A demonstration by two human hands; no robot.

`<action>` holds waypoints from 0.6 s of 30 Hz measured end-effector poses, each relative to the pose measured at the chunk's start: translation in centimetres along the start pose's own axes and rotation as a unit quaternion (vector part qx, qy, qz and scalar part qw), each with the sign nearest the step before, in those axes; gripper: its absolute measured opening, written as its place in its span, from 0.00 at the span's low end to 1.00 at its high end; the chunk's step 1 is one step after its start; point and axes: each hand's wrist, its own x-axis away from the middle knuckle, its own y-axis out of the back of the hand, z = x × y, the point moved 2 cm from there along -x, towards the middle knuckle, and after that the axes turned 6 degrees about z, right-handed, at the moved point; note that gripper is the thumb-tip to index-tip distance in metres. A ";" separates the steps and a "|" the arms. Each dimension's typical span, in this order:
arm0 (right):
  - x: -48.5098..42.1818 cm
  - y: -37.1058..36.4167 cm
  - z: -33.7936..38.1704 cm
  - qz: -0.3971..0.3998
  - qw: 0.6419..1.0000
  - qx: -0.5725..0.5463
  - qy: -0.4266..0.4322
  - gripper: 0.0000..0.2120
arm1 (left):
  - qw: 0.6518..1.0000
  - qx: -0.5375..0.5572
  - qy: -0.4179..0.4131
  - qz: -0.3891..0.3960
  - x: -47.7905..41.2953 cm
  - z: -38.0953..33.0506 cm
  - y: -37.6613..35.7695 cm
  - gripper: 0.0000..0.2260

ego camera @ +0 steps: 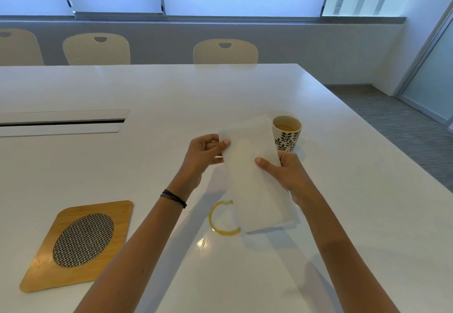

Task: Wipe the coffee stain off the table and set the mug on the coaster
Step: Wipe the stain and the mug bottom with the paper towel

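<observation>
A white paper towel (252, 173) is held above the white table (171, 92) by both hands. My left hand (203, 153) pinches its upper left edge and my right hand (286, 173) grips its right side. Beneath its lower end lies a ring-shaped brown coffee stain (215, 222), partly covered by the towel. A cream mug (286, 133) with a dark leaf pattern, holding brownish liquid, stands upright just behind the towel. The wooden coaster (78, 244) with a woven oval centre lies at the near left.
A long cable slot (61, 122) is set into the table at the left. Three cream perforated chairs (225, 51) stand along the far edge. The table's right edge drops to grey carpet (392, 121).
</observation>
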 end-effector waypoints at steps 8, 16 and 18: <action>1.0 2.1 2.0 -0.106 0.986 0.100 0.084 0.06 | 0.997 -0.062 -0.011 -0.036 -0.1 1.9 1.9 0.09; 1.9 2.1 3.5 -0.151 0.916 0.292 0.231 0.10 | 0.904 -0.426 -0.014 0.037 0.1 6.1 6.5 0.12; 2.0 1.2 3.0 -0.101 0.898 0.339 0.262 0.07 | 0.896 -0.440 0.007 0.050 0.0 6.9 7.3 0.15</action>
